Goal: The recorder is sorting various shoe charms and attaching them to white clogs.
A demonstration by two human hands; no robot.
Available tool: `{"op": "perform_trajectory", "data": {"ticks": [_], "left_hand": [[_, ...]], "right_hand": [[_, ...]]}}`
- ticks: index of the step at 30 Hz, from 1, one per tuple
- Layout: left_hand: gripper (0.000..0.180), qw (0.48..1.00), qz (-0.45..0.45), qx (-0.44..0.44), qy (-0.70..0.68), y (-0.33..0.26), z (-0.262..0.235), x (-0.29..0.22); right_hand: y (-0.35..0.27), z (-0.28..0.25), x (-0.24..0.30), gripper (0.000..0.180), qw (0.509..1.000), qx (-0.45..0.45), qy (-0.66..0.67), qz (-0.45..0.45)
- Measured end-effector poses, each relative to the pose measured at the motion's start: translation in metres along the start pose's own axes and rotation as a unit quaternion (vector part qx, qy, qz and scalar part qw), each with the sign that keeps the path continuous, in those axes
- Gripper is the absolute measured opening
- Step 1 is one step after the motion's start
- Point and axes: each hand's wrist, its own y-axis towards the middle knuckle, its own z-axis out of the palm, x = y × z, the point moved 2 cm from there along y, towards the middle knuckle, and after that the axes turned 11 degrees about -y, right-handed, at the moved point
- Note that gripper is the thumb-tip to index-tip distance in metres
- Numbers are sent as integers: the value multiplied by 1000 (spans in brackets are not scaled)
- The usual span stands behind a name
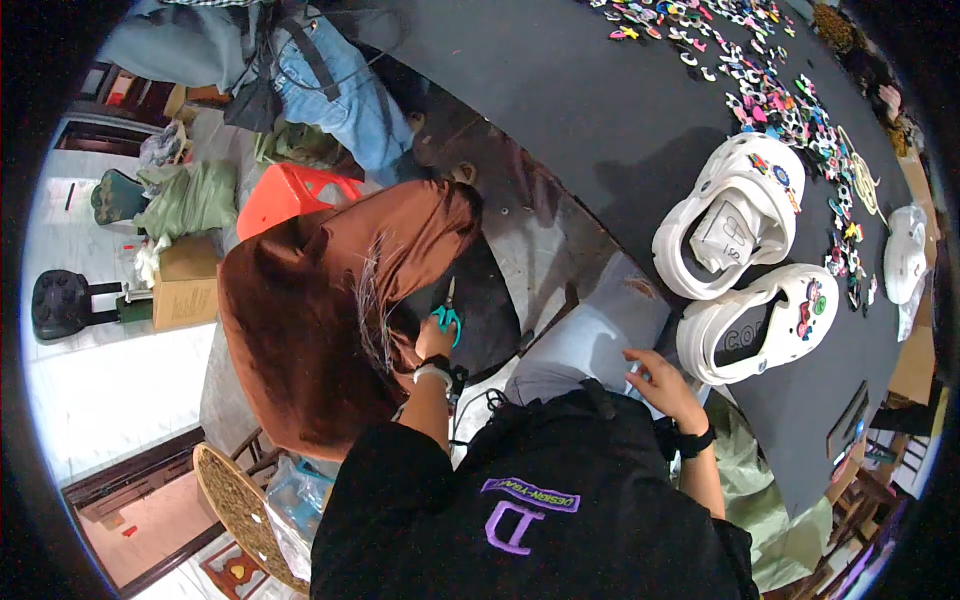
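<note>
Your left hand (pixel 434 341) is closing around the teal loop handles of a small pair of metal-bladed scissors (pixel 449 321), which are sitting over a black surface beside a glossy brown satin cloth (pixel 290 330); the blades are pointing away from you, probably because that is keeping the tips clear of your body. Your right hand (pixel 662 384) is hanging empty with its fingers loosely spread, near your pale blue denim trouser leg (pixel 600 335), and you cannot tell whether it is touching. The cloth is draping over a support it is hiding, with thin silvery strands (pixel 374 305) trailing across it. On the black desk (pixel 580 90), two chunky white clogs (pixel 758 325) are standing close by your right, perhaps for easy reach; crumpled white paper (pixel 722 236) is filling one, likely holding its shape. Your left fingers are partly covering the handles, making the exact grip hard to read, and the lens rim is cutting off a white shoe (pixel 904 255) at far right.
</note>
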Motion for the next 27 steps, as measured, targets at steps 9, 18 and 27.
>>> {"op": "perform_trajectory", "data": {"ticks": [9,18,27], "left_hand": [[32,969,54,-188,-149,-12,-21,17],[37,966,-16,-258,-4,-72,-26,86],[12,964,74,-250,-50,-77,-57,96]], "right_hand": [[2,2,-2,40,1000,-4,-23,-4],[6,7,-1,39,999,4,-41,-1],[5,12,-1,38,997,-3,-77,-24]]}}
